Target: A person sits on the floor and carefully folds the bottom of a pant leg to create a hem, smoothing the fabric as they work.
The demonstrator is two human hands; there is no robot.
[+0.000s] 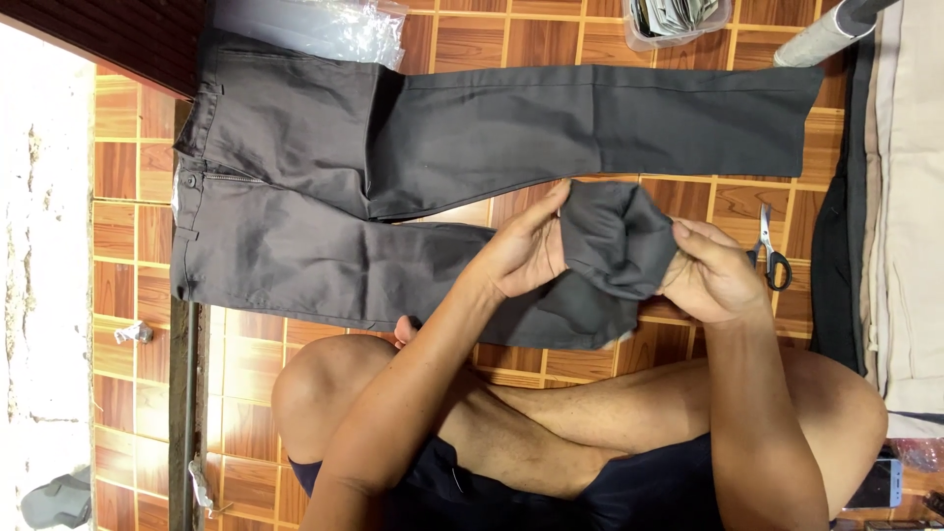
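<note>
A pair of dark grey trousers (324, 147) lies flat on the brown tiled floor, waist to the left, legs running right. The upper leg stretches out straight. The lower leg's end (615, 236) is folded back and bunched up. My left hand (526, 251) grips that folded cuff from the left, fingers pressed on the cloth. My right hand (713, 275) grips the same bunch from the right. My crossed bare legs sit just below the trousers.
Scissors (769, 251) lie on the tiles just right of my right hand. Stacked folded cloth (905, 197) fills the right edge. A clear plastic bag (324, 25) and a clear tub (678, 20) sit at the top. A phone (875, 484) lies at lower right.
</note>
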